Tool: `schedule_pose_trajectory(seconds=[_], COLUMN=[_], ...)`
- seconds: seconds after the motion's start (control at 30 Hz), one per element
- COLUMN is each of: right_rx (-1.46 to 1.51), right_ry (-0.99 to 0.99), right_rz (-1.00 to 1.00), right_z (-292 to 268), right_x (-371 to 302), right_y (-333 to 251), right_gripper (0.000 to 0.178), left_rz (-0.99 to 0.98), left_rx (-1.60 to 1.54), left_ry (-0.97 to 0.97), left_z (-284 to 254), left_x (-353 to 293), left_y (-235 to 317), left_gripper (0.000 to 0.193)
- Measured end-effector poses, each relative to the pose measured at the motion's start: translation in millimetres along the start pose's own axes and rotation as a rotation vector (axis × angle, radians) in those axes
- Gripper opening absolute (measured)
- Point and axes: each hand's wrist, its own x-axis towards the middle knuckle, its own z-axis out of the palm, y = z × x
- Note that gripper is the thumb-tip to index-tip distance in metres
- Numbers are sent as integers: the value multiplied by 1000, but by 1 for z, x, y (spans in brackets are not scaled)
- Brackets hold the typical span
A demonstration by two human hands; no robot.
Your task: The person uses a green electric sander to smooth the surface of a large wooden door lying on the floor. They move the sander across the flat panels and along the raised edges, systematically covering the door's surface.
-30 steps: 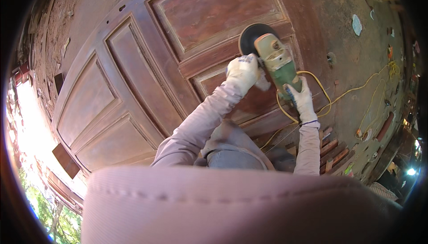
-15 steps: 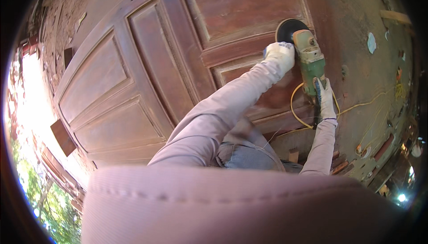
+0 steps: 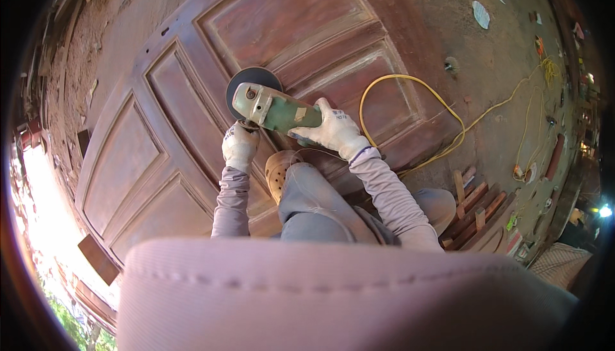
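Observation:
A green angle grinder (image 3: pixel 285 114) with a dark round sanding disc (image 3: pixel 238 82) is in both my hands, over a reddish-brown panelled wooden door (image 3: pixel 282 21) that lies flat. My left hand (image 3: pixel 240 146), in a white work glove, is closed at the side of the tool's head; the part it grips is mostly hidden. My right hand (image 3: pixel 336 130), gloved too, wraps round the rear of the green body. The disc is over the frame strip between the door's panels; I cannot tell whether it touches the wood.
A yellow power cord (image 3: pixel 410 76) loops across the door and runs off over the dirt floor at right. My tan clog (image 3: pixel 277 175) rests on the door. Wood offcuts (image 3: pixel 471 213) lie right of my knee. A wooden block (image 3: pixel 99 259) sits by the door's left edge.
The grinder has swung from the door's right edge leftward to its middle, its body turning from upright to slanting sideways. Both hands moved with it, and the cord loop now lies across the door.

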Motion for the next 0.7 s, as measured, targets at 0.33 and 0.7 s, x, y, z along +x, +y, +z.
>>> schedule_pose_trajectory(seconds=[0.33,0.7], right_rx=[278,780], right_ry=[300,608], right_rz=[58,348], right_z=[-112,-168], right_x=[-1,-10], right_y=[113,238], right_gripper=[84,83], left_rz=[315,684], left_rx=[123,288], left_ry=[-134,-343], left_z=[49,96], left_x=[46,84], left_y=[185,391], left_gripper=[30,24])
